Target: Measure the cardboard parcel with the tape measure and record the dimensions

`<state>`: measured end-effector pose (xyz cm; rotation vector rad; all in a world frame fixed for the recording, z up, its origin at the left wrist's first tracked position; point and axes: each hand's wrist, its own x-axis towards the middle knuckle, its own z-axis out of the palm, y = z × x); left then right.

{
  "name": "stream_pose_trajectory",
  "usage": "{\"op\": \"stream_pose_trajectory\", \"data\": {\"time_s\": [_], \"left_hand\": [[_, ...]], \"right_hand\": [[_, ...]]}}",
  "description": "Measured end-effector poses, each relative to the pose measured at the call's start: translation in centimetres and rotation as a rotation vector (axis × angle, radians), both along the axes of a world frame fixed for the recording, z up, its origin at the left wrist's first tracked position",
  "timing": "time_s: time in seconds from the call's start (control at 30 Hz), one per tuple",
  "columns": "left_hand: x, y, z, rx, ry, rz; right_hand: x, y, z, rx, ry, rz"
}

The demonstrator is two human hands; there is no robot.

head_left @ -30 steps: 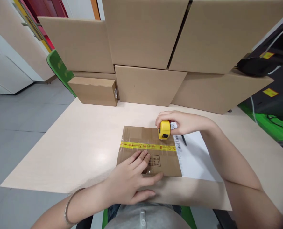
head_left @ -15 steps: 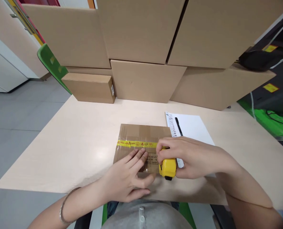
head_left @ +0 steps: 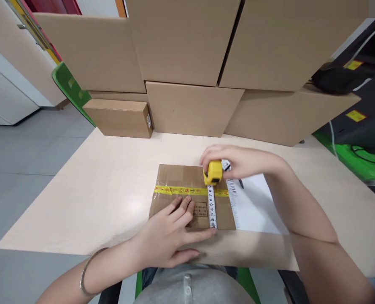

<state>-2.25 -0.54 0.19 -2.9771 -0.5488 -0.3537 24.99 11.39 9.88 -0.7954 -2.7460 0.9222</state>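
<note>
A flat cardboard box [head_left: 181, 176] with a strip of yellow printed tape lies on the table before me. My right hand [head_left: 234, 159] grips a yellow tape measure [head_left: 214, 172] above the box's far edge. Its white blade [head_left: 211, 207] runs out across the box toward me, numbers showing. My left hand [head_left: 174, 230] rests with fingers spread on the box's near left part; one finger reaches to the blade's end at the near edge. Printed text on the box is partly covered by my left fingers.
To the right of the box lies a white sheet of paper [head_left: 263, 211] with a black pen [head_left: 241, 183], partly hidden by my right arm. Large cardboard boxes [head_left: 193, 109] are stacked along the table's back. A smaller carton [head_left: 117, 118] stands at the back left.
My right hand has moved away from me with the tape measure, from the near edge to the far edge. The blade is now drawn out. A left finger has stretched to its end.
</note>
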Motion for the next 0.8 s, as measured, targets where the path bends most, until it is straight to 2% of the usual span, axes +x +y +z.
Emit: {"op": "stream_pose_trajectory", "data": {"time_s": [0.1,0.2,0.37,0.47,0.57,0.63,0.7,0.8], "left_hand": [[0.0,0.1,0.0,0.015,-0.019,0.001],[-0.1,0.1,0.0,0.021,-0.028,0.002],[-0.1,0.2,0.0,-0.008,-0.047,0.003],[0.0,0.2,0.1,-0.015,-0.049,0.007],[0.0,0.1,0.0,-0.004,-0.049,0.011],[0.0,0.1,-0.1,0.026,-0.044,0.014],[0.0,0.0,-0.4,0.067,-0.028,0.016],[0.0,0.0,-0.6,0.087,0.002,0.015]], "right_hand": [[0.7,3.4,0.2,0.002,-0.024,-0.080],[0.9,5.3,-0.4,-0.047,-0.084,-0.126],[0.8,6.1,-1.6,-0.107,-0.128,-0.183],[0.9,6.2,-1.6,-0.108,-0.135,-0.199],[1.0,5.5,-0.7,-0.064,-0.090,-0.184],[1.0,4.0,0.0,-0.019,-0.036,-0.158],[0.6,1.8,0.4,0.000,-0.001,-0.095],[-0.3,-2.5,0.0,-0.007,-0.018,-0.006]]}}
